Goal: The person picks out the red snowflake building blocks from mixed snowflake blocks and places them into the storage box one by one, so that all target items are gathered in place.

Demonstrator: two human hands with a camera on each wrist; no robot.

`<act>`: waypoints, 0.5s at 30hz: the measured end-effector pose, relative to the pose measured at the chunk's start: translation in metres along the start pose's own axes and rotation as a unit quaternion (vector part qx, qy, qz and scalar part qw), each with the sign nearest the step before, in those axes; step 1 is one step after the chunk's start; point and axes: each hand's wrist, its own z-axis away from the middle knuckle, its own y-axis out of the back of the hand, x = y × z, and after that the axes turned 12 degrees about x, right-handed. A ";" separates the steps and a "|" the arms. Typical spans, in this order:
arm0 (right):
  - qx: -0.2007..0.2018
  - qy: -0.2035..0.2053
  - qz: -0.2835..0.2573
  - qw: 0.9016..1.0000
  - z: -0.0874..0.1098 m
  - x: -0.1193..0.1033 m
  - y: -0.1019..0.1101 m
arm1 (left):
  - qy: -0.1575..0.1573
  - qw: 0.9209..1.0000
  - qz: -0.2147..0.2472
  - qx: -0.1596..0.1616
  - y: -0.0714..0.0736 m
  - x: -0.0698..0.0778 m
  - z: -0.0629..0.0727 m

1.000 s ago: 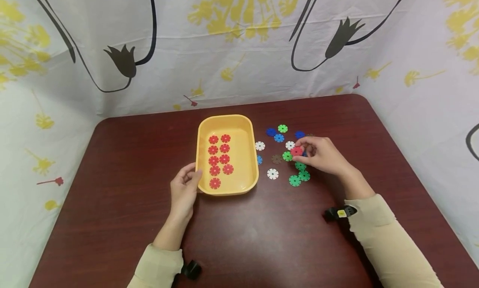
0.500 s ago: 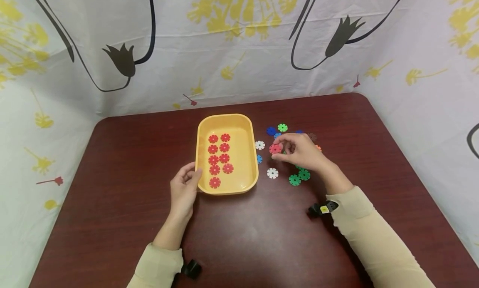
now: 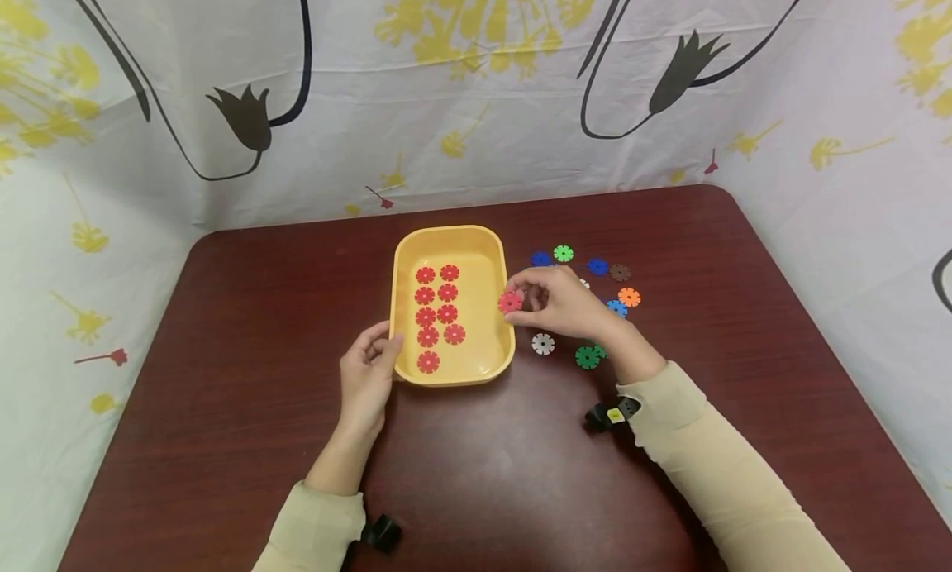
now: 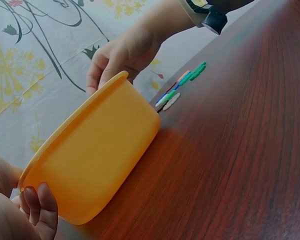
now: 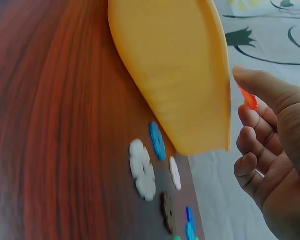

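Observation:
My left hand (image 3: 368,375) grips the near left rim of a yellow plastic tray (image 3: 452,380), thumb over the edge. Inside the tray, red notched flower discs (image 3: 426,316) lie in two columns along its left half. Between thumb and fingertips my right hand (image 3: 567,303) pinches another red flower disc (image 3: 510,302), held just over the tray's right rim. The right wrist view shows that red disc (image 5: 249,99) edge-on beside the thumb. Part of the loose discs is hidden under my right hand in the head view.
Right of the tray, loose discs lie on the dark red table (image 3: 297,307): a white disc (image 3: 543,344), an orange disc (image 3: 629,297), a brown disc (image 3: 620,272), a green disc (image 3: 587,357) and several blue ones. A patterned cloth (image 3: 476,126) hangs behind the table.
My right hand has moved left from among the loose discs to the tray's right rim, carrying the red flower disc. The left hand and the tray have stayed put.

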 end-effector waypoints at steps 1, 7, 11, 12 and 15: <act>-0.003 0.002 -0.001 1.000 -0.002 -0.002 -0.002 | 0.000 1.000 -0.001 0.000 0.000 0.000 0.000; -0.019 0.030 0.001 0.999 -0.010 -0.011 -0.015 | 0.000 1.000 -0.001 0.000 0.000 0.000 0.000; -0.019 0.052 0.007 0.998 -0.013 -0.016 -0.023 | -0.001 1.000 0.000 -0.001 -0.001 0.000 0.000; -0.019 0.059 0.011 0.998 -0.014 -0.018 -0.025 | -0.002 1.000 0.000 -0.001 -0.001 0.000 0.000; -0.026 0.074 0.034 0.996 -0.017 -0.023 -0.031 | -0.004 1.000 -0.001 0.001 -0.001 -0.001 0.000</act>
